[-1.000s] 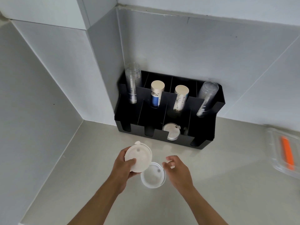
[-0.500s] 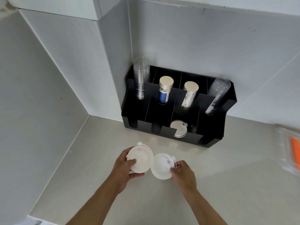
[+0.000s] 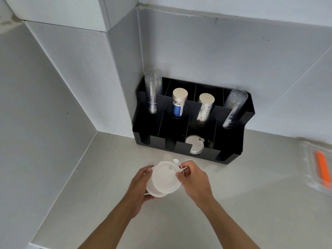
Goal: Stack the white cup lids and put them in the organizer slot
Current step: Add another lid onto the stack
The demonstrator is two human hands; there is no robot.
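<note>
My left hand (image 3: 139, 187) & right hand (image 3: 195, 180) both grip the white lids (image 3: 162, 178), stacked, above the worktop (image 3: 251, 203). One more lid (image 3: 195, 144) sits in the black organizer (image 3: 231, 139), 3rd front slot from left.

The organizer (image 3: 231, 151) is sitting at the back of the counter (image 3: 233, 203), against the wall — one lid (image 3: 195, 145) lying in its front slot, cup stacks (image 3: 153, 90) standing behind; a container (image 3: 318, 168) is resting far right.
</note>
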